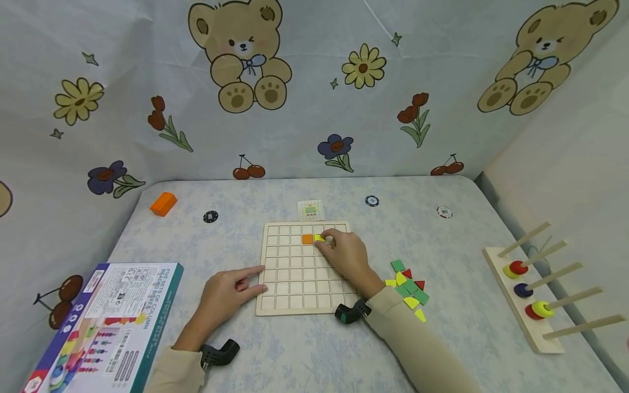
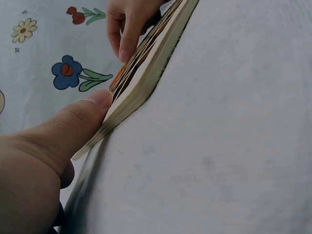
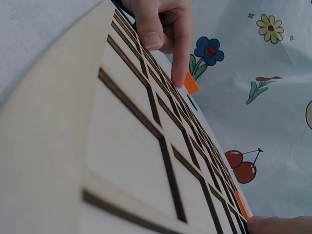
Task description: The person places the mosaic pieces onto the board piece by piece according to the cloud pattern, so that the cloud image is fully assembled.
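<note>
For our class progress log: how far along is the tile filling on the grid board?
Barely begun. Done: one orange tile sits in a cell of the grid board. In hand: the right hand presses a yellow tile into the next cell, while the left hand touches the board's left edge. Left: nearly every other cell is bare, and the loose tiles wait right of the board.

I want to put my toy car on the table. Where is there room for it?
There is bare table between the wooden grid board and the colourful box, and another free patch between the loose tile pile and the peg rack. It is crowded on the board, where both hands are.
</note>
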Demonstrator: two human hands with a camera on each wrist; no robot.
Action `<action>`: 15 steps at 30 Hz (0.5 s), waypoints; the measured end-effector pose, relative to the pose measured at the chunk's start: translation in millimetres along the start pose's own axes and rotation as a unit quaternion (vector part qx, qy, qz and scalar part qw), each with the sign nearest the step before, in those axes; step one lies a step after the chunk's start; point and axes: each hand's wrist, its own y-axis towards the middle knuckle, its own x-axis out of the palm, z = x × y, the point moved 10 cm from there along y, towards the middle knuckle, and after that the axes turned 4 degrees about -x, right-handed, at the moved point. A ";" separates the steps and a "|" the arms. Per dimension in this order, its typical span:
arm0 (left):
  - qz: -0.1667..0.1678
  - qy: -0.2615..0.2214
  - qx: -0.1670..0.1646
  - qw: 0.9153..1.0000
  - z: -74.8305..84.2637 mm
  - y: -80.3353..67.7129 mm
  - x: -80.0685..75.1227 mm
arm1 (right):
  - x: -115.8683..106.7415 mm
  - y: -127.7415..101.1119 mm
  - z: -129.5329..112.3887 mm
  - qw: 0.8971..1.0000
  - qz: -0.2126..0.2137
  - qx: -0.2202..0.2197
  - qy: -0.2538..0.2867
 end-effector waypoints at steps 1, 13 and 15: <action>0.000 0.000 0.000 1.000 -0.1 -0.1 0.0 | -0.1 -0.4 -0.1 1.000 0.003 -0.001 0.002; -0.002 0.008 0.005 1.000 0.3 -0.6 0.4 | -1.9 -2.6 1.5 1.000 -0.010 0.005 0.021; 0.000 0.009 0.007 1.000 1.3 -0.5 -0.4 | -8.1 -0.2 3.3 0.999 -0.024 0.017 0.021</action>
